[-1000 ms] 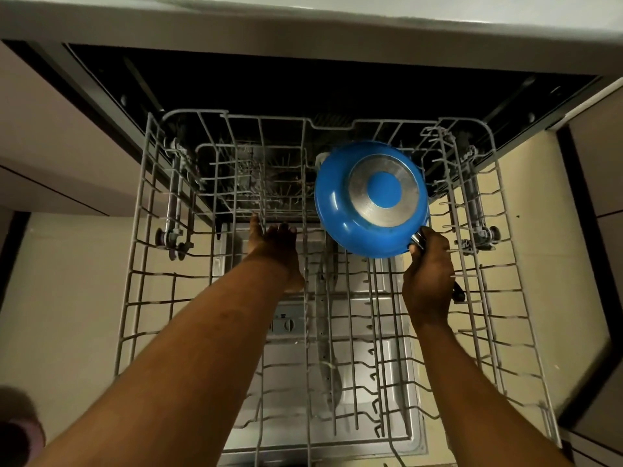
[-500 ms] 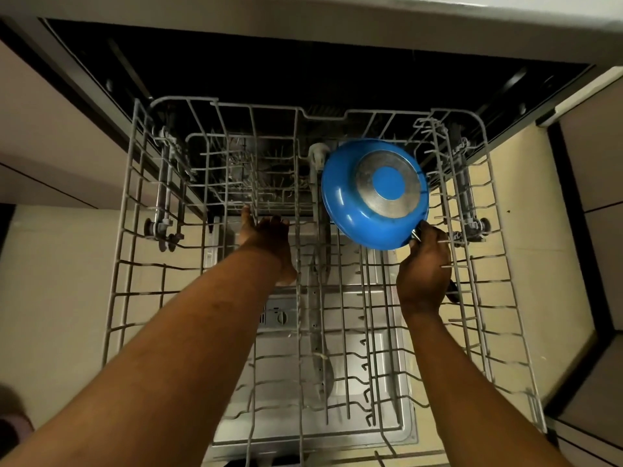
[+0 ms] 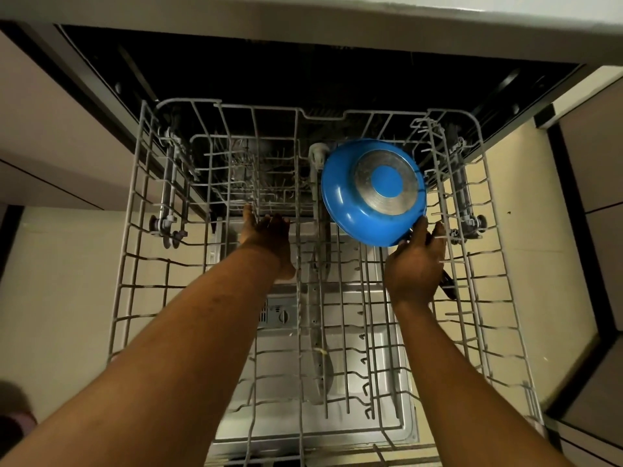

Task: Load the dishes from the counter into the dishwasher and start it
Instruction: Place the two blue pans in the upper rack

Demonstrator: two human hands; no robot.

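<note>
**Blue pan held bottom-up in the pulled-out rack**

Head view. At 1 o'clock from centre, blue pan (image 3: pixel 347 203) tilted bottom-up, steel disc of its base towards the camera, in the far right part of the wire rack (image 3: pixel 135 230); contact with the wires not clear. Right hand (image 3: pixel 416 264) at 3 o'clock, wrapped round the pan's dark handle (image 3: pixel 448 286), thumb up against the rim. Left hand (image 3: pixel 269 237) at centre, thumb spread, fingers forward among the rack wires; gripping or only touching, cannot tell.

Close at 9 o'clock of the pan, a grey pipe fitting (image 3: pixel 318 156). Rows of upright tines (image 3: pixel 448 203) hard against pan and right hand at 3 o'clock. Under the rack, spray arm (image 3: pixel 320 365) and, at 6 o'clock, open door (image 3: pixel 387 409) with dispenser (image 3: pixel 278 315). Dark tub (image 3: pixel 303 72) at 12 o'clock, counter edge (image 3: pixel 303 25) above it.
</note>
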